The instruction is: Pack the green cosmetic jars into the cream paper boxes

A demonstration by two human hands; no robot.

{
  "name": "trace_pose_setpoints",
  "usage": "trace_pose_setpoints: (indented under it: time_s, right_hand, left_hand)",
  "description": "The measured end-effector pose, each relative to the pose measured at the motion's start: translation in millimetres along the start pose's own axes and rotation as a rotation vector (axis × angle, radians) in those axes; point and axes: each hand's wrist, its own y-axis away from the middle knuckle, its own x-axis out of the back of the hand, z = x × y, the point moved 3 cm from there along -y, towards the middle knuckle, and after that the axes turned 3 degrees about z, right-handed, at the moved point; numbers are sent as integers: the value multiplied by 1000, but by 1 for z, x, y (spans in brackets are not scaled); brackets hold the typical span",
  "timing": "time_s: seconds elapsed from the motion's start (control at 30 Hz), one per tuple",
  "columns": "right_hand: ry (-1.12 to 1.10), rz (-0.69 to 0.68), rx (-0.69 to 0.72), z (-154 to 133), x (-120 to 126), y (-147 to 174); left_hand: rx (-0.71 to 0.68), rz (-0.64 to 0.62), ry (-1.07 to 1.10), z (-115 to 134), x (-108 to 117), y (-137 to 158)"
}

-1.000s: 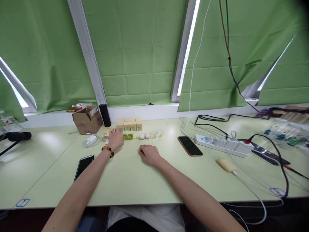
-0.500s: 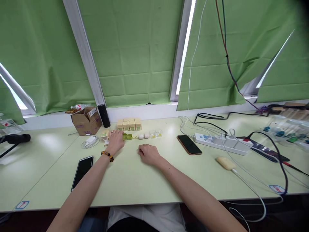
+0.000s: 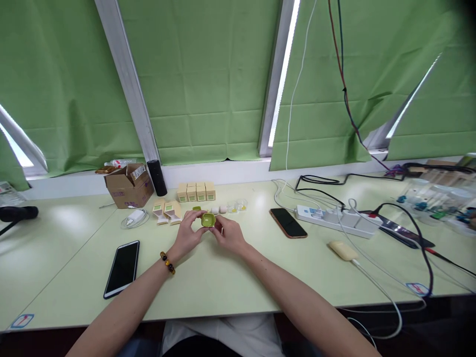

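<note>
Between my two hands is a small square green cup-like case, its hollow side facing me. My left hand, with a beaded bracelet at the wrist, pinches its left side. On its right side the fingers of my right hand are closed. A second green piece lies on the table just behind. Beside it to the right are small pale pink pieces and clear pieces with yellow bits. Opened small cardboard boxes stand left of my left hand.
Closed small boxes stand in a row at the back. A carton, black cylinder and white charger are at left. Phones lie on both sides. At right are a power strip, loose cables and a cream-coloured case.
My left hand has moved right and nearer, away from the opened boxes. One green case has been lifted from the row, and my right hand has come up to hold it too.
</note>
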Motion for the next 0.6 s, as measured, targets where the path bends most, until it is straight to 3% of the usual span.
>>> trace_pose_setpoints:
  time_s: [0.3, 0.6]
  right_hand:
    - [-175, 207, 144, -6, 10, 5]
    - [-189, 122, 231, -16, 17, 8]
  left_hand:
    - [-155, 109, 54, 12, 6, 3]
    - [-73, 67, 53, 9, 6, 6]
